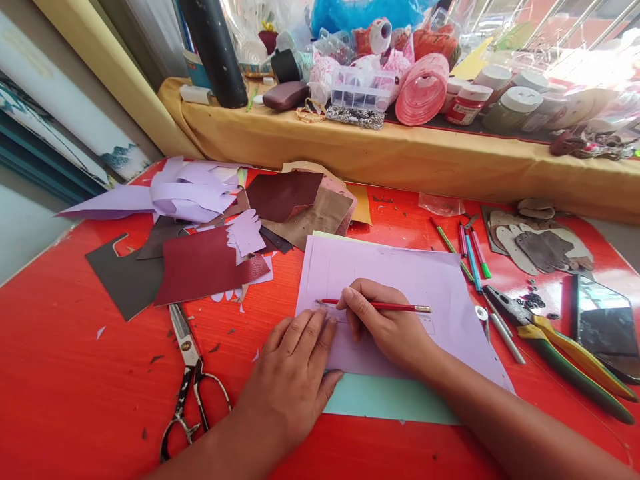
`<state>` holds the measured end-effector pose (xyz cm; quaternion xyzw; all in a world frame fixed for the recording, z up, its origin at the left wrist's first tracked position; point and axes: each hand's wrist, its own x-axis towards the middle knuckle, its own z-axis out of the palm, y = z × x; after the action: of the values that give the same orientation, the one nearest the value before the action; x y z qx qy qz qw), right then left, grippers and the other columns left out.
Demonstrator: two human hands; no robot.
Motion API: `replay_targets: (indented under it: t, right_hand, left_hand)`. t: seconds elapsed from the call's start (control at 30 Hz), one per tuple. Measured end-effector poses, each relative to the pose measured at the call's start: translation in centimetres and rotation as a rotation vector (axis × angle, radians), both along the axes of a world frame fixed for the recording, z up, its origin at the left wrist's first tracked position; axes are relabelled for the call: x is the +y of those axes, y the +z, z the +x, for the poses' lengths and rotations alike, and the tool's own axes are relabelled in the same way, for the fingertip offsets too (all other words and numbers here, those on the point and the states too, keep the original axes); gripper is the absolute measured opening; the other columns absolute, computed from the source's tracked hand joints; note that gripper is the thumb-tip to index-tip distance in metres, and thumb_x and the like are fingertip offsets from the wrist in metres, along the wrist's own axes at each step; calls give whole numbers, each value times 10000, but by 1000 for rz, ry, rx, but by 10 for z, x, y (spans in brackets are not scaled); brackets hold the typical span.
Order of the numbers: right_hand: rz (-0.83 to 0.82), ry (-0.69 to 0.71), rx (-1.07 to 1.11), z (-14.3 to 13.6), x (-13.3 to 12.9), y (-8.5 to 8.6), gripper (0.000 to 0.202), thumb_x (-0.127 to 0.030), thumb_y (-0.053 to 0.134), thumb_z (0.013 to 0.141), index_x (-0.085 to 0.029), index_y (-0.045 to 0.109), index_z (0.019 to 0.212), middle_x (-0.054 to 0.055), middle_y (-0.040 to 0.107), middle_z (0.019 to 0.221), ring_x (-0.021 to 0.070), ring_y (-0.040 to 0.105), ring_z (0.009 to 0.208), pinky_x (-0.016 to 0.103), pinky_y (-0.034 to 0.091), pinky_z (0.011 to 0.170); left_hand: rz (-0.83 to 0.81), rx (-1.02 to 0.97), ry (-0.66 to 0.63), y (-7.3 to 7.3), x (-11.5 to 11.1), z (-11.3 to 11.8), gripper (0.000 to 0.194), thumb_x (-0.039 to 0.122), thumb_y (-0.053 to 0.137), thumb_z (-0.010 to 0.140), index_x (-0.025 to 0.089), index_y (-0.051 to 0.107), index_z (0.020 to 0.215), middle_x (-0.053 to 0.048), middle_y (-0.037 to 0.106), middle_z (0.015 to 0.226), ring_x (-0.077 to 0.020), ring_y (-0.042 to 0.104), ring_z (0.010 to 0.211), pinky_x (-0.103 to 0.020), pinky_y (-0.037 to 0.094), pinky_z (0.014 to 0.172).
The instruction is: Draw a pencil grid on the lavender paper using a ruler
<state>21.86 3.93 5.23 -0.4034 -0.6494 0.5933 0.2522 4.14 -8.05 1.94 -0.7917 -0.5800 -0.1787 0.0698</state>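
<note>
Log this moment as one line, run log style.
right hand: holds red pencil over purple sheet | left hand: touching sheet | scissors: on table

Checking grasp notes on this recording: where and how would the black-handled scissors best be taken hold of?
Probably by the looped handles, coming from the near left, clear of the left forearm. They point toward the person with their loops spread, while the blades point away and their tips vanish under the nearer maroon piece.
</note>
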Motion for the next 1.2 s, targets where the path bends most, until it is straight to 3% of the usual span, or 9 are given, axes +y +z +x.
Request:
replay_targets:
  t: [0.53, 0.8, 1.2]
  right_hand:
    - [21, -13, -40, 7, 0, 5, 422, -566, 579, 1089, -240, 671, 836, -15, 631, 585, 183, 573, 569, 331, 484, 622]
    - [53, -6, -94, 12, 1, 14, 375, -481, 569, 1094, -235, 691, 838, -16, 640, 587, 185, 582, 587, 332, 479, 658]
    - [48, -48, -106, 36, -1, 13, 466, -613, 576, 1088, -239, 671, 826, -14, 650, 580, 183, 589, 554, 330, 481, 626]
  left_hand:
    - [-32, 62, -25, -6, -2, -4, 508, 474, 514, 1140, 165, 678, 1509, -131, 686, 1540, -299, 602, 1397, -437, 415, 1180]
    - [-13, 38, -22, -6, -2, -4, 494, 462, 485, 1154, 157, 702, 1476, -122, 713, 1510, -295, 626, 1368, -439, 415, 1173]
    - [16, 60, -9, -13, -3, -4, 473, 374, 470, 1137, 142, 676, 1493, -154, 694, 1515, -315, 602, 1390, -467, 405, 1197]
